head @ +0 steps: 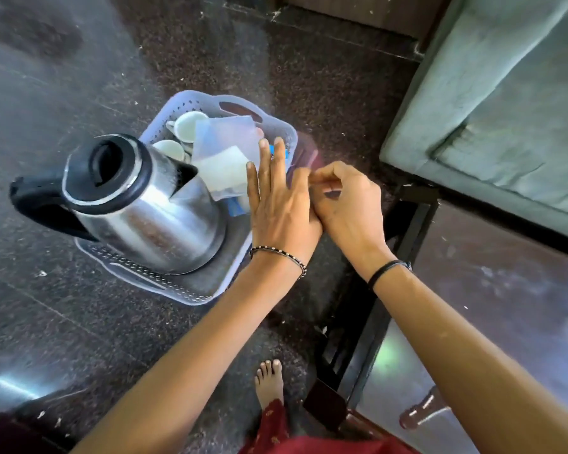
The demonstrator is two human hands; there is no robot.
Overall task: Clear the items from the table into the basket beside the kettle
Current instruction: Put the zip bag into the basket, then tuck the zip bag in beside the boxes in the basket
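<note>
A lavender perforated basket (288, 135) stands on the dark stone floor. In its near end stands a steel kettle (151, 211) with a black lid and handle. Behind the kettle the basket holds two white cups (188, 125), a translucent plastic container (225, 139) and something blue (280, 153), mostly hidden. My left hand (282, 204) is flat with fingers stretched out, hovering over the basket's right side. My right hand (348, 204) is curled, its fingertips pinched together against the left hand's thumb side. I cannot make out anything between those fingers.
A dark glossy table (492, 290) with a black frame is at the lower right. A green sofa (505, 103) stands beyond it. My bare foot (269, 381) is on the floor close to the table's corner.
</note>
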